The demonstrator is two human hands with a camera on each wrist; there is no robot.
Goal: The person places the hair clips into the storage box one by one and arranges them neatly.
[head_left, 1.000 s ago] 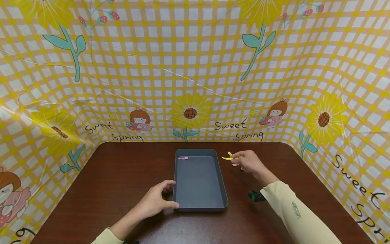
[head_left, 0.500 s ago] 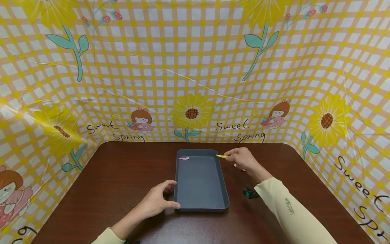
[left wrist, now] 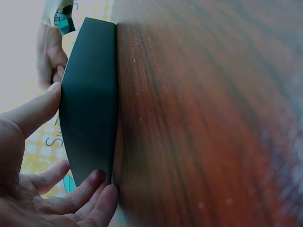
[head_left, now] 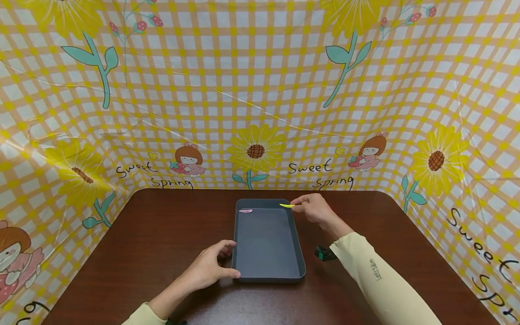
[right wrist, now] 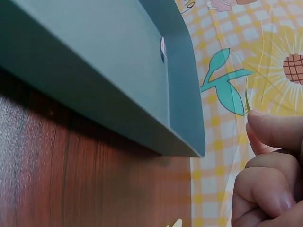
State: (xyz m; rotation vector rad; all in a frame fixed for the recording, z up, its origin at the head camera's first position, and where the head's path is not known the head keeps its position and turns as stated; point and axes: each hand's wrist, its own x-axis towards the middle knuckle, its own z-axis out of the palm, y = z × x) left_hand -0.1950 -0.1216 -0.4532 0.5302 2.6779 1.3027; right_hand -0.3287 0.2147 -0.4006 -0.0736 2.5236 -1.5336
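My right hand [head_left: 313, 209] pinches a thin yellow hair clip [head_left: 286, 206] between thumb and fingers, over the far right corner of a grey rectangular tray [head_left: 268, 243]. Seen edge-on in the right wrist view, the yellow hair clip [right wrist: 247, 98] is a narrow sliver. A pink hair clip [head_left: 245, 211] lies inside the tray at its far left. My left hand [head_left: 207, 267] rests against the tray's left side. In the left wrist view its thumb [left wrist: 45, 106] touches the rim and other fingertips touch low on the outer wall.
Part of another yellow piece [right wrist: 176, 223] shows on the table at the bottom of the right wrist view. The brown table [head_left: 162, 230] backs onto a checked, flower-printed cloth [head_left: 211, 113]. A dark band [head_left: 323, 253] is on the right wrist.
My right hand has picked the yellow hair clip up from the pieces right of the tray and carried it left, over the tray's far right corner. My left hand stays at the tray.
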